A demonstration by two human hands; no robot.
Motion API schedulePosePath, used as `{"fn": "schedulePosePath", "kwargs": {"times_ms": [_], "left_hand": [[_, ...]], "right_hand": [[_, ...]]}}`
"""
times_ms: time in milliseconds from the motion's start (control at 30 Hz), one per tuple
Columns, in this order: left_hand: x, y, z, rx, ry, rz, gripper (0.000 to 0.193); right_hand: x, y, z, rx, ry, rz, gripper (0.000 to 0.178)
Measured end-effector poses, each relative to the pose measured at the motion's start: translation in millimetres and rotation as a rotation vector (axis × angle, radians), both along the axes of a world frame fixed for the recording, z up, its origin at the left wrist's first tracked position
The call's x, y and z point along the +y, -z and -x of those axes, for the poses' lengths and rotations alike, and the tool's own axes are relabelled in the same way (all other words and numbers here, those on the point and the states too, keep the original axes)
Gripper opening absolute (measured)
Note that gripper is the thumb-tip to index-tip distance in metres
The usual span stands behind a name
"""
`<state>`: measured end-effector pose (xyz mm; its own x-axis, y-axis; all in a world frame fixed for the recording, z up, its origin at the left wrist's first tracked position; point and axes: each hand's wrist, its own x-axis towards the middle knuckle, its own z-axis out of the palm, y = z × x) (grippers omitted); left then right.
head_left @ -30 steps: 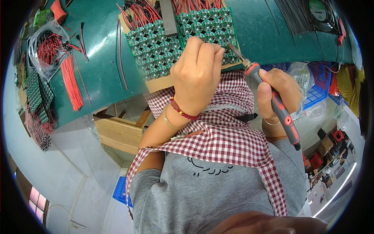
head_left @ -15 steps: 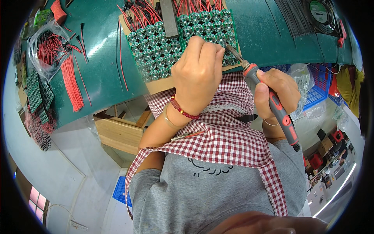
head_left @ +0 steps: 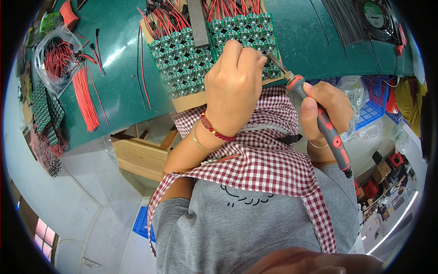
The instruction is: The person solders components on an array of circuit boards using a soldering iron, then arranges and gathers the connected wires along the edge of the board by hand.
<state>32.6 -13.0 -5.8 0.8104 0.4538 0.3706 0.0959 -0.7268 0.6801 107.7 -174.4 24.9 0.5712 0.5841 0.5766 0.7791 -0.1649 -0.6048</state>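
Green rectangular circuit boards [head_left: 180, 59] on brown cardboard [head_left: 185, 103], part-blocked by dark-grey flat bar [head_left: 197, 25], our curled left hand [head_left: 233, 82] (we can't tell contents); our right hand [head_left: 336, 104] wrapped round red-grey soldering iron [head_left: 334, 139]; red-black wires [head_left: 169, 17] beyond.

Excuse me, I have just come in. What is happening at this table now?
A person is working over green circuit boards on the table. The right hand grips a soldering iron, its metal tip close to the left hand's fingertips; whether it touches a board is unclear. The left hand is bent over the boards, and anything between its fingers is hidden. A grey bar lies between bunches of red and black wires.
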Motion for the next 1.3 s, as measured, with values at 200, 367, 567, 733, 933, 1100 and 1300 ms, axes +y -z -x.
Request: {"fn": "schedulePosePath", "kwargs": {"times_ms": [200,367,567,733,933,1100,1300], "left_hand": [[2.3,-2.9,-0.2,0.032,0.025,0.006,0.011],[4.3,-6.2,2.9,0.038,0.042,0.069,0.010],[5.3,-22.4,16.9,-0.048,0.048,0.374,0.012],[-10.3,-30.6,25.1,-0.124,0.121,0.716,0.013],[-10.3,-34.3,25.8,-0.141,0.172,0.835,0.014],[18.5,-36.4,34.0,0.019,-0.020,0.386,0.014],[20.2,-11.3,25.9,-0.042,-0.063,0.147,0.018]], "right_hand": [[-0.4,-1.1,4.1,0.020,0.006,0.009,0.017],[-7.9,2.9,4.0,-0.023,0.023,-0.010,0.019],[-14.9,-2.5,5.7,0.369,0.030,-0.306,0.030],[21.9,2.1,1.3,0.277,-0.205,-0.193,0.035],[23.1,2.6,1.7,0.259,-0.262,-0.240,0.032],[-2.0,-12.8,-19.7,0.225,-0.032,-0.108,0.027],[-2.2,-7.4,-18.5,0.099,-0.104,0.023,0.025]]}}
